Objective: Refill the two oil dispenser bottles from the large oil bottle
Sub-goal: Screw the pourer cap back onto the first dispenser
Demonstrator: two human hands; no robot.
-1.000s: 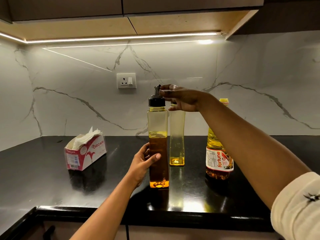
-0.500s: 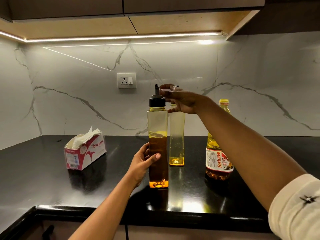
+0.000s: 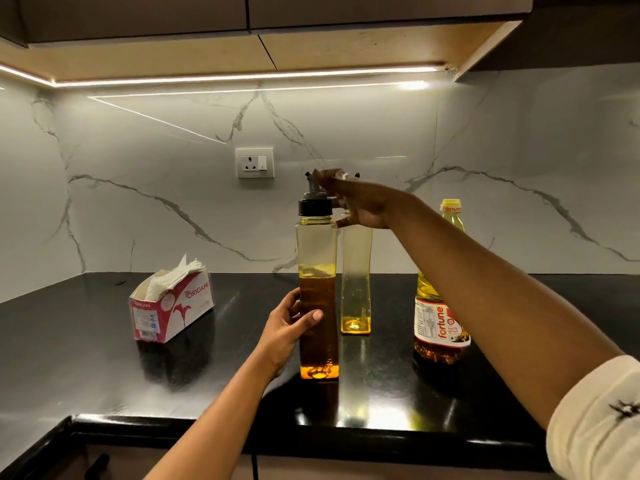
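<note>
Left hand (image 3: 289, 336) same as second ago, wrapped round near dispenser bottle (image 3: 317, 299), upright on worktop (image 3: 86, 358). Right hand (image 3: 360, 206) shifted to pour spout (image 3: 313, 185), fingers loosely curled; pinch unclear. Far dispenser bottle (image 3: 356, 278) nearly empty. Large oil bottle (image 3: 441, 299) capped, right. Likely uncapping; no pouring.

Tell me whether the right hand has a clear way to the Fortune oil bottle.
Probably yes. The right hand is up at the dispenser tops, holding nothing firmly that shows, and the Fortune oil bottle stands apart on the countertop beneath that forearm, nothing crowding it.
</note>
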